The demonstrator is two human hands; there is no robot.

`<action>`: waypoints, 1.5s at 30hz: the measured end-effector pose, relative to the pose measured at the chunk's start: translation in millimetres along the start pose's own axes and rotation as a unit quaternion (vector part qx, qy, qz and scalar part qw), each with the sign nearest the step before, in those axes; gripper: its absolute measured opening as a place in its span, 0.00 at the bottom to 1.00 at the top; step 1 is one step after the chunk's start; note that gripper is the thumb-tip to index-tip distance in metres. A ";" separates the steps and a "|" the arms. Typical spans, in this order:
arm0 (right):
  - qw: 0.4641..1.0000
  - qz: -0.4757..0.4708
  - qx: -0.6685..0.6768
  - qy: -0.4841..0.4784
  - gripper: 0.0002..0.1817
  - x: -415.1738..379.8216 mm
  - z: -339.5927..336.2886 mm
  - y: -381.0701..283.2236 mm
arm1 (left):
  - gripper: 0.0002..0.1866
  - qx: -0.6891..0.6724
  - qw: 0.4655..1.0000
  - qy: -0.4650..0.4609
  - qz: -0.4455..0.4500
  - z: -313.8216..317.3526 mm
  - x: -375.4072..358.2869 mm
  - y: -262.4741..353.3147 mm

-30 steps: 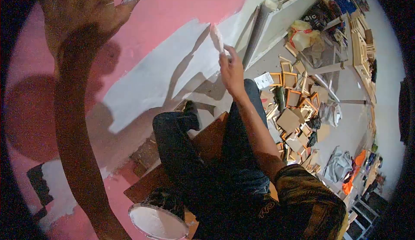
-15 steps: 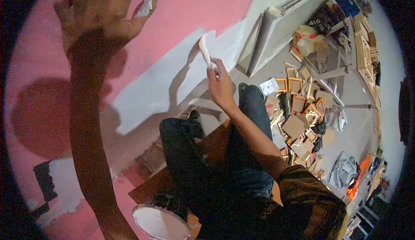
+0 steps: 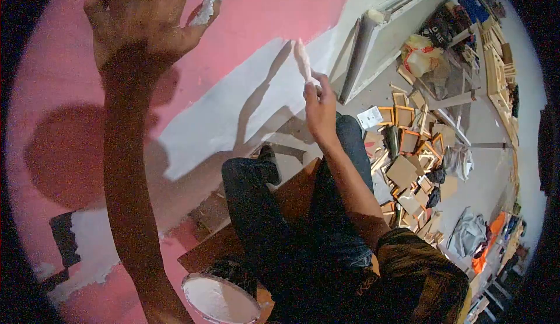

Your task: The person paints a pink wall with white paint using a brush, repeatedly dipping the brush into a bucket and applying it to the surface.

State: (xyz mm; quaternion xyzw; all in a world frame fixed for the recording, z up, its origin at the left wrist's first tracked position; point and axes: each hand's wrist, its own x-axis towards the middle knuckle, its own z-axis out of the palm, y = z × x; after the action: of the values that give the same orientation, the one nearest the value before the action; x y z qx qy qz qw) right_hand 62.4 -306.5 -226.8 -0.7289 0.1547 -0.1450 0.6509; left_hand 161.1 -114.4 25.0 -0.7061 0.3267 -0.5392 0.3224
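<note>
My left hand point(image 3: 140, 20) is spread flat near the pink wall point(image 3: 245, 14) at the upper left, with white paint on its thumb. Lower down and to the right, my right hand point(image 3: 321, 105) grips a white-coated brush point(image 3: 302, 60), its tip pointing up at the border between pink and white paint. A white painted band point(image 3: 216, 108) runs diagonally across the wall, with the shadow of my hand and brush on it. At the bottom, an open bucket point(image 3: 221, 298) holds white paint.
A pile of wooden frames and boards point(image 3: 408, 172) covers the floor at the right. A white panel point(image 3: 373, 49) leans by the wall. Behind are plastic bags point(image 3: 423, 55), a grey cloth point(image 3: 466, 233) and a wooden rack point(image 3: 496, 84).
My right hand has moved a little to the right with the brush, whose tip now sits further right along the paint border. The whole view has shifted slightly; my left hand stays spread.
</note>
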 end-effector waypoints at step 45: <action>0.999 -0.027 -0.029 0.001 0.17 -1.0 22.0 -23.7 | 0.25 0.015 1.000 0.019 0.001 3.9 -0.2 1.2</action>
State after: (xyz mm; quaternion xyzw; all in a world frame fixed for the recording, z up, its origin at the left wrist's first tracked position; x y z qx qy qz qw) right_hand 71.4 -283.7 -205.7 -0.7515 0.1395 -0.1587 0.6250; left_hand 164.7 -114.6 23.1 -0.6907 0.3249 -0.5570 0.3273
